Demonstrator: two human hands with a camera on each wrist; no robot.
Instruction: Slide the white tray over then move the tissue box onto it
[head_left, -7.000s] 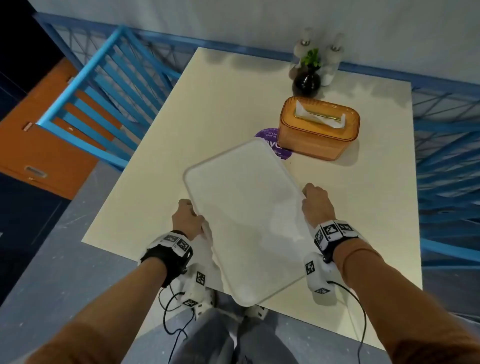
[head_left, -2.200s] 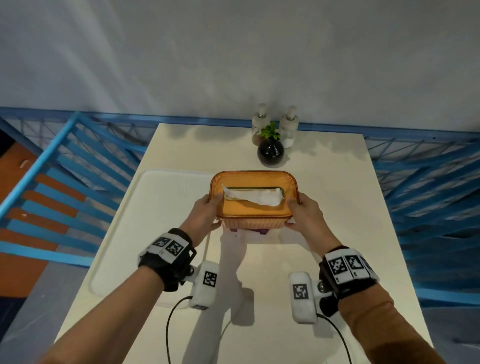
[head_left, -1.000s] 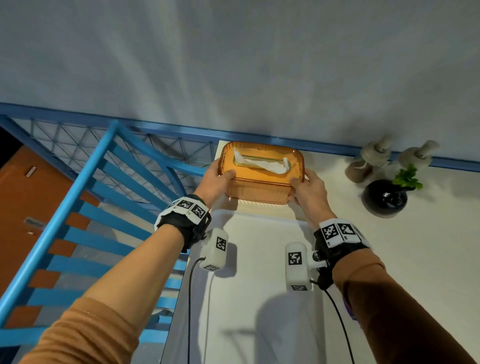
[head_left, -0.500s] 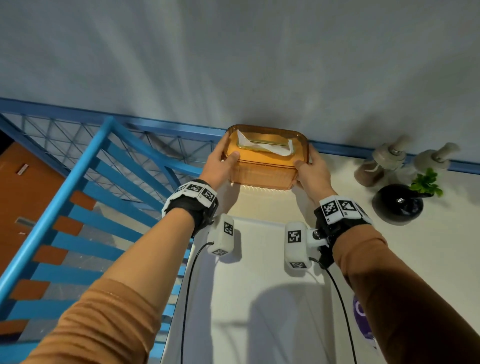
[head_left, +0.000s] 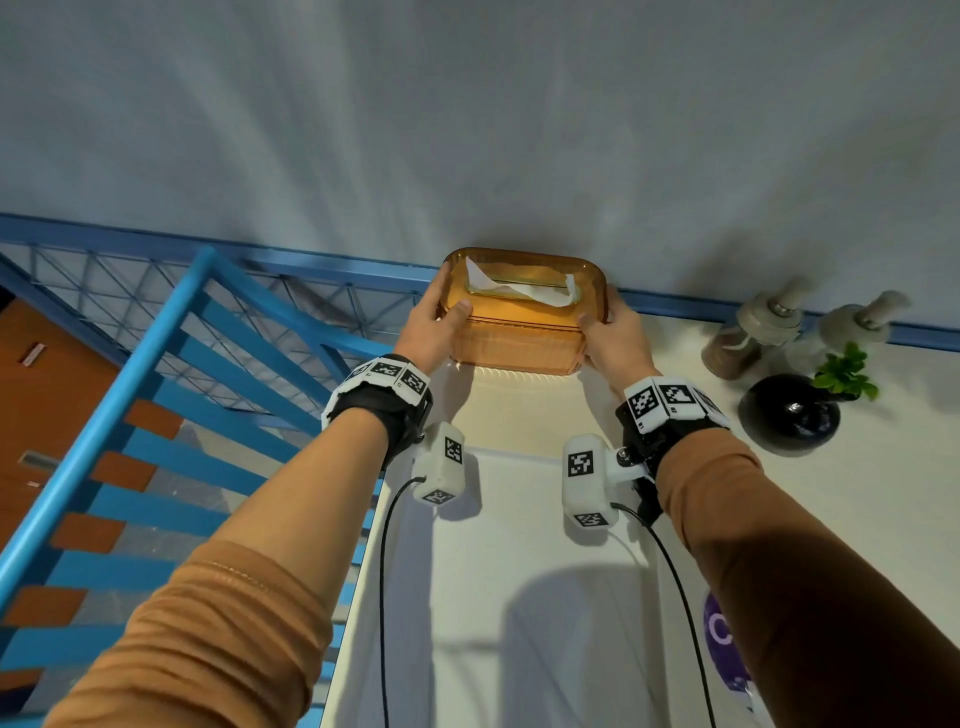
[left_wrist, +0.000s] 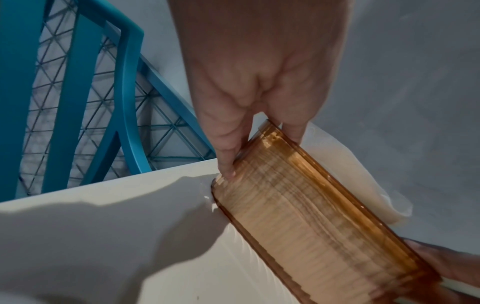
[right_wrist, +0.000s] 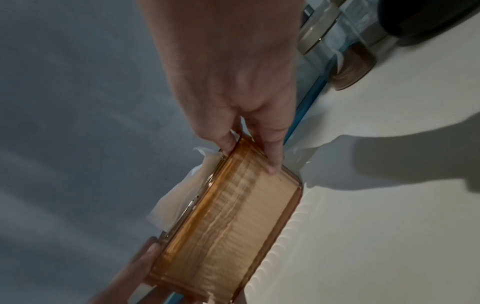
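The orange see-through tissue box (head_left: 522, 332), a white tissue sticking out of its top slot, is at the table's far left corner by the wall. My left hand (head_left: 447, 306) grips its left end and my right hand (head_left: 597, 322) grips its right end. The white tray (head_left: 519, 561) lies nearer to me along the table's left edge, and the box is beyond its far rim. In the left wrist view my fingers (left_wrist: 228, 160) clasp the box (left_wrist: 311, 216). The right wrist view shows my fingers (right_wrist: 270, 156) on the box (right_wrist: 228, 216). Whether the box touches the table, I cannot tell.
Two pump bottles (head_left: 758, 332) and a black vase with a green plant (head_left: 789, 415) stand at the back right of the cream table (head_left: 857, 519). A purple sticker (head_left: 722, 649) shows beside my right arm. A blue railing (head_left: 156, 374) runs along the left, and a grey wall (head_left: 467, 130) is straight ahead.
The tray was slid to the table's left side and let go. Both hands took the tissue box and carried it left, then farther away, past the tray's far rim toward the wall.
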